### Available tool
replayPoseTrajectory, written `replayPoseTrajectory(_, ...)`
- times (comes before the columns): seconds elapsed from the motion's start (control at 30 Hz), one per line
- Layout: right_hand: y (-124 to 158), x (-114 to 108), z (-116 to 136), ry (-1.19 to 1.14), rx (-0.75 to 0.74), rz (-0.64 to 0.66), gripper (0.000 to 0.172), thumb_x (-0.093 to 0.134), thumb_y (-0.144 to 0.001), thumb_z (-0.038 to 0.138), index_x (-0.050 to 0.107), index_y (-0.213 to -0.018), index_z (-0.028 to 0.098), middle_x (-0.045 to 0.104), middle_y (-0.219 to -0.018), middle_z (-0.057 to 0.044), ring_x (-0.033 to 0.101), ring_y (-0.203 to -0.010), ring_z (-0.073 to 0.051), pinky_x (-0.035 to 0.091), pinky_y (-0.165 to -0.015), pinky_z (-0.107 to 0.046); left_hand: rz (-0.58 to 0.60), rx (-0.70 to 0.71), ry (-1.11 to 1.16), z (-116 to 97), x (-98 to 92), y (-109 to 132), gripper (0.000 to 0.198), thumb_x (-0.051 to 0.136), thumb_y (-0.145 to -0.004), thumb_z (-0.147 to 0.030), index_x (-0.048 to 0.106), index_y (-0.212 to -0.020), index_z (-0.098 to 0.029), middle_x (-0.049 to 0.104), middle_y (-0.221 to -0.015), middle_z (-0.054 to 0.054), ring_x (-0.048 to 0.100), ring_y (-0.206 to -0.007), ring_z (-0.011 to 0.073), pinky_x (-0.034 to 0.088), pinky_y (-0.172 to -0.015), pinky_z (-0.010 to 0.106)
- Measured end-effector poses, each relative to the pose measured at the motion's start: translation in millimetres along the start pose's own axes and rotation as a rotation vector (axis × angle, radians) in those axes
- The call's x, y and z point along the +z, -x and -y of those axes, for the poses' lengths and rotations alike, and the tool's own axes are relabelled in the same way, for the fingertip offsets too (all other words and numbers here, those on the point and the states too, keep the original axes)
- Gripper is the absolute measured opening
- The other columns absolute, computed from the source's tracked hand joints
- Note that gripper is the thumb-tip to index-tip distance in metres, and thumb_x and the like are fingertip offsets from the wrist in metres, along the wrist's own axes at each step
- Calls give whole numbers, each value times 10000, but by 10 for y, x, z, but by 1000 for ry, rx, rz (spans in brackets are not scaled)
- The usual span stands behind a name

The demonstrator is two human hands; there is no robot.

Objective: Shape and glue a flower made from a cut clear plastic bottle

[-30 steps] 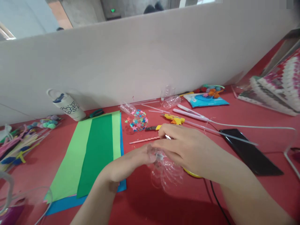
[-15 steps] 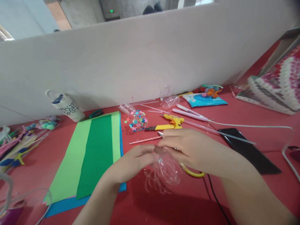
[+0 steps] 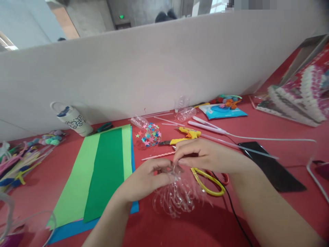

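Observation:
A bunch of clear plastic strips (image 3: 177,199) hangs from my fingers over the red table, its thin curled ends fanning downward. My left hand (image 3: 151,176) is closed on its top from the left, thumb and fingers pinching. From the right, my right hand (image 3: 197,154) pinches the same top with thumb and forefinger. The exact point of grip is partly hidden by the fingers. Just right of the strips lie yellow-handled scissors (image 3: 209,187), their blades covered by my right hand. A pink striped pencil (image 3: 156,156) and a yellow utility knife (image 3: 177,141) lie beyond my hands.
Green sheets (image 3: 106,178) over blue lie left. Behind my hands are a yellow glue gun (image 3: 190,132), a star-covered clear piece (image 3: 151,134) and a pink flat iron (image 3: 208,126). A black phone (image 3: 272,168) lies right. A white tumbler (image 3: 75,120) leans near the white partition (image 3: 144,68).
My right hand has lifted slightly and its fingers have drawn into a pinch, uncovering more of the scissors' handles. The plastic strips have spread wider below my hands.

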State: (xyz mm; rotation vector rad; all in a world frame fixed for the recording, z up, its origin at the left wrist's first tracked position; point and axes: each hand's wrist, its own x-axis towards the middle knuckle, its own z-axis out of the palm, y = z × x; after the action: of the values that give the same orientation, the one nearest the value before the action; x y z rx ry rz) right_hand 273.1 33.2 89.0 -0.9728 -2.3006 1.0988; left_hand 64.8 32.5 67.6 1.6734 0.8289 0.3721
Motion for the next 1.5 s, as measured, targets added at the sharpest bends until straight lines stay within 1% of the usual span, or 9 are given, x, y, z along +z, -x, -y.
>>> replayPoseTrajectory(0.17,4,55,35,35,82,-148,223,484,-860,187,704,-898,188,681,-846,-14,608,-751,-123,434,-658,-224,-14,36,-15,1,-19,5,142,580,-779,-285,656,-859,-196,639,-885,7,536,-823,160,401,-776,283)
replayPoseTrajectory(0.27,23,98,80,163,104,-210,240,472,-868,174,709,-878,212,678,-796,8,594,-698,-114,405,-612,-227,-45,30,-19,17,-9,-3,103,568,-774,-235,651,-819,-195,636,-858,0,538,-803,151,405,-754,273)
replayPoseTrajectory(0.43,30,132,129,324,49,-213,265,443,-900,165,703,-909,215,663,-783,-2,572,-727,-133,378,-639,-257,-134,28,-60,49,26,-21,82,564,-765,-216,634,-797,-189,608,-782,-14,519,-751,138,400,-728,263)
replayPoseTrajectory(0.7,32,165,144,383,48,-233,254,447,-908,181,700,-899,199,655,-771,-11,554,-724,-141,362,-637,-267,-162,42,-49,49,46,-6,125,531,-767,-187,648,-811,-192,622,-787,-18,524,-750,134,401,-726,254)
replayPoseTrajectory(0.83,26,169,139,390,61,-233,248,450,-908,172,691,-854,194,640,-734,-3,542,-699,-133,348,-620,-256,-110,67,146,59,17,17,186,523,-741,-178,648,-873,-220,631,-827,-27,543,-765,136,421,-738,248)
replayPoseTrajectory(0.93,24,172,133,398,50,-222,244,457,-907,176,686,-826,195,639,-738,-6,545,-701,-134,344,-620,-252,-100,70,224,63,17,-2,175,471,-820,-234,632,-757,-203,621,-754,-17,560,-763,143,426,-766,255)
replayPoseTrajectory(1.13,43,201,117,427,34,-259,266,430,-916,200,685,-839,195,672,-773,-20,575,-722,-145,357,-642,-254,-160,86,146,78,82,-63,243,444,-887,-338,612,-772,-205,593,-681,-21,550,-696,135,420,-726,251)
replayPoseTrajectory(1.4,44,226,180,437,158,-259,262,431,-897,212,679,-817,183,670,-705,-30,556,-633,-132,324,-583,-237,-150,109,-16,74,114,-59,113,445,-862,-214,528,-792,-186,517,-761,-24,457,-725,117,361,-679,237)
replayPoseTrajectory(1.5,42,232,187,437,194,-258,249,432,-890,202,662,-797,181,658,-693,-21,540,-612,-120,307,-565,-236,-143,124,-76,56,118,-52,143,411,-875,-216,479,-753,-190,483,-739,-29,433,-713,116,348,-673,240)
